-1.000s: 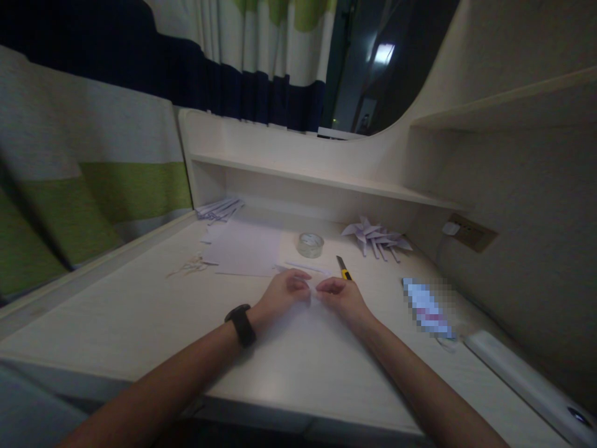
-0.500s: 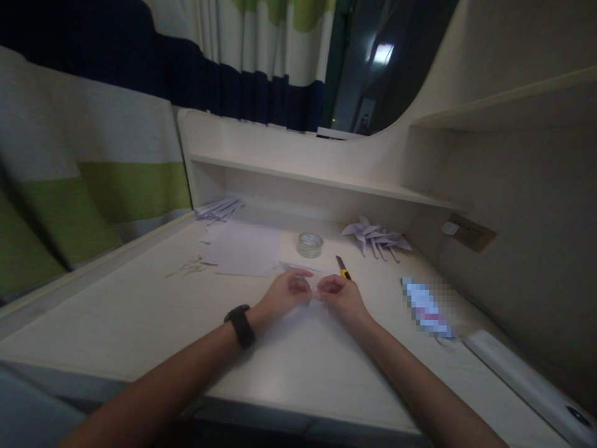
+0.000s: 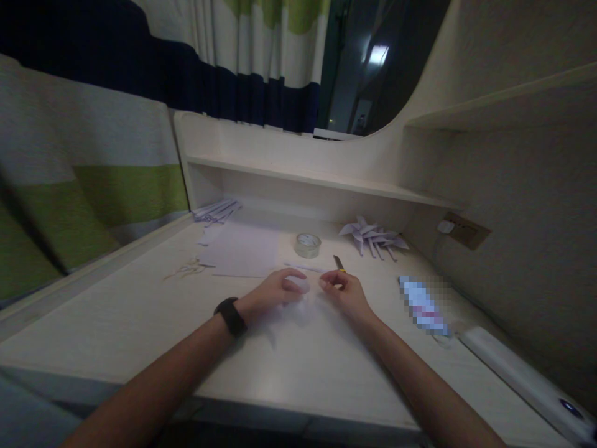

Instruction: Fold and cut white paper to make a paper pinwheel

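Observation:
Over the middle of the desk, my left hand (image 3: 275,289), with a black watch at the wrist, has its fingers closed on a small piece of white paper (image 3: 300,284). A little to the right is my right hand (image 3: 346,292), thumb and fingertips pinched together; whatever lies between them is too small to make out. The hands are slightly apart. A thin rolled paper stick (image 3: 305,268) lies just beyond them. Behind my right hand a utility knife (image 3: 339,262) shows its blade, its handle partly hidden. A roll of clear tape (image 3: 308,246) sits farther back.
Several paper pinwheels (image 3: 368,234) lie at the back right. White paper sheets (image 3: 245,249), rolled paper sticks (image 3: 217,210) and scraps (image 3: 189,267) are on the left. A blurred-out phone-like object (image 3: 424,305) and a long white device (image 3: 522,379) line the right side.
My hands have moved slightly apart, the left shifting left with the paper and the right shifting right. My right hand now covers more of the knife's handle.

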A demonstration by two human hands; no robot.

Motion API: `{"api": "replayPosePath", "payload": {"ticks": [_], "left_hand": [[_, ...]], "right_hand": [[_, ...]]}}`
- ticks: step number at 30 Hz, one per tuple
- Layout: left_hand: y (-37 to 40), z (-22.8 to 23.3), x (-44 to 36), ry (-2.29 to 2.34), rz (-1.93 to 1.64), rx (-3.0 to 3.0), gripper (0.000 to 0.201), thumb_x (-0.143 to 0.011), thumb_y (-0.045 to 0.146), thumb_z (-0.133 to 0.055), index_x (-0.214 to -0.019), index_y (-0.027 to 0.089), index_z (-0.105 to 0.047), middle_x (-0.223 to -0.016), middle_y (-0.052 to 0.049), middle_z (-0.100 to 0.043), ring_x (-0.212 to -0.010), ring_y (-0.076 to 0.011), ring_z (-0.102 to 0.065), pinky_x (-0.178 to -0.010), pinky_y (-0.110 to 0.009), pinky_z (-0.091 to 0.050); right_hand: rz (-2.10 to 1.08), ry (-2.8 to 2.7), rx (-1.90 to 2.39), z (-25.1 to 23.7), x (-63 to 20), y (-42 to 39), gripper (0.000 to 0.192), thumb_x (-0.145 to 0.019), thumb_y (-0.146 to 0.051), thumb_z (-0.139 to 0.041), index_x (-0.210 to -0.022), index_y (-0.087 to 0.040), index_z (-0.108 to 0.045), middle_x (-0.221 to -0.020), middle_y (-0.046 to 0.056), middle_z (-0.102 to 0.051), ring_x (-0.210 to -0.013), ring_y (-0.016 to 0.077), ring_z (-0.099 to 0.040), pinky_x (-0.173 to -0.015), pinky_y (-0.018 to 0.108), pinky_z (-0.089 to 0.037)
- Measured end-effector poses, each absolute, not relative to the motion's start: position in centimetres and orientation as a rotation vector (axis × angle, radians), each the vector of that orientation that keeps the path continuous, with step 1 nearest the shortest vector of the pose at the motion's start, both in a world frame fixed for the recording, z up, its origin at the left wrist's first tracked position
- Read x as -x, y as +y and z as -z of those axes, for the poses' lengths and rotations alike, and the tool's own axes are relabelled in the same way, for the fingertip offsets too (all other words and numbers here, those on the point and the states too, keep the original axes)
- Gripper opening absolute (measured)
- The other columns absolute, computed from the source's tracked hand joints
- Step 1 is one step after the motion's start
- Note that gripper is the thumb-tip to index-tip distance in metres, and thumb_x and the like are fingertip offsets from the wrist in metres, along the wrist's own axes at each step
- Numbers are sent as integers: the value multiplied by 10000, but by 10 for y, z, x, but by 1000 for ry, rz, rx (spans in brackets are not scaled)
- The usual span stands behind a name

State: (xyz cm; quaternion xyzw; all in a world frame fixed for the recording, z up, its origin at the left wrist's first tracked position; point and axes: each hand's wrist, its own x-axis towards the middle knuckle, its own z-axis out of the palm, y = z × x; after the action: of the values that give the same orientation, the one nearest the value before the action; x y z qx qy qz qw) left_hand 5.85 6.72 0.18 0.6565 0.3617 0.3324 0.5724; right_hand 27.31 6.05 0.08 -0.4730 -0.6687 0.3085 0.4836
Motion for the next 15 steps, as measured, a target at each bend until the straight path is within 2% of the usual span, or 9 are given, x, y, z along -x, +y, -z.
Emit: {"api": "replayPosePath", "payload": {"ticks": [3,5,9,12,15], "left_hand": [[69,-5,-53,768,-711,-1692,449,-660,245,-713,-1053,155,-516,-839,-48,-602,-622,-121,-549,-524,-233,-399],[68,-7,-52,738,-724,-1781,372,-649,228,-709,-954,153,-511,-823,-20,-564,-623,-103,-520,-546,-230,-393],[65,-11,-49,781,-726,-1908,276,-651,198,-670,-822,164,-457,-713,34,-500,-596,-91,-467,-542,-217,-355],[66,-12,-48,806,-708,-2009,231,-657,182,-646,-802,165,-468,-719,28,-519,-619,-103,-483,-553,-218,-355],[70,-12,-48,885,-755,-2130,175,-671,177,-623,-806,166,-512,-757,8,-571,-658,-123,-523,-589,-231,-381]], "right_hand": [[-665,-1929,953,1,-273,60,301,-769,-339,-644,-1044,-220,-658,-1149,94,-621,-985,205,-586,-708,288,-480],[-642,-2052,837,4,-270,58,324,-800,-310,-621,-1120,-259,-626,-1268,86,-551,-1115,212,-532,-779,309,-476],[-461,-2190,830,7,-266,55,216,-817,-246,-609,-1025,-250,-667,-1171,75,-606,-1064,202,-552,-880,355,-437],[-295,-2273,863,6,-265,53,114,-795,-191,-620,-873,-228,-694,-1069,66,-619,-964,195,-563,-853,352,-438],[-166,-2283,939,3,-265,51,97,-760,-166,-646,-819,-222,-699,-1057,72,-577,-936,202,-541,-820,353,-443]]}}
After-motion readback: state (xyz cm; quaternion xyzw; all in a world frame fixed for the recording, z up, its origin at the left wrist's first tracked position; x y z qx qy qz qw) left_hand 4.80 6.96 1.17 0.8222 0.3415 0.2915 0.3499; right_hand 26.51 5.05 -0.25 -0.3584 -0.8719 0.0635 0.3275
